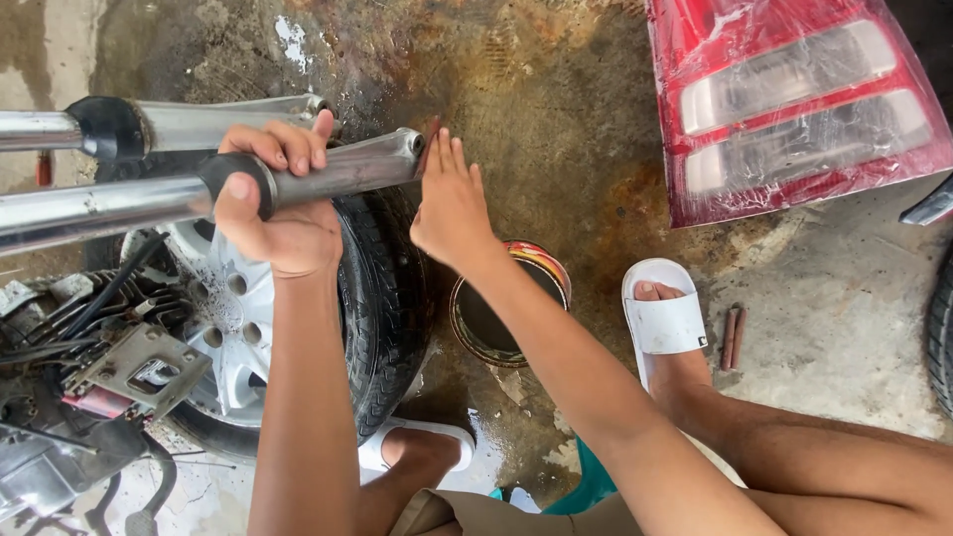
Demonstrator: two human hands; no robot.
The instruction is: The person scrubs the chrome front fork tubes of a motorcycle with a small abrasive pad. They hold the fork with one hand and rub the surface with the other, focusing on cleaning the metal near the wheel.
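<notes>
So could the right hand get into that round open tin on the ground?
Probably yes. The right hand is flat and empty, just above the round open tin, and nothing covers the tin's mouth except the person's own forearm crossing one edge.

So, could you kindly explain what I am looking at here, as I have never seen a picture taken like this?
There is no machine at work here. The single picture comes from a camera worn on a person's head, looking down at their own bare arms and legs.

The left hand grips a shiny metal fork tube by its black collar; a second tube runs alongside, further off. The right hand is open, fingers straight, at the tube's end, and seems to hold nothing.

Below lies a wheel with a tyre on a stained concrete floor. Beside it stands an open tin, dark inside. Loose engine parts and cables are at the left, a red tail lamp wrapped in clear film at the top right. The person wears white slippers.
</notes>
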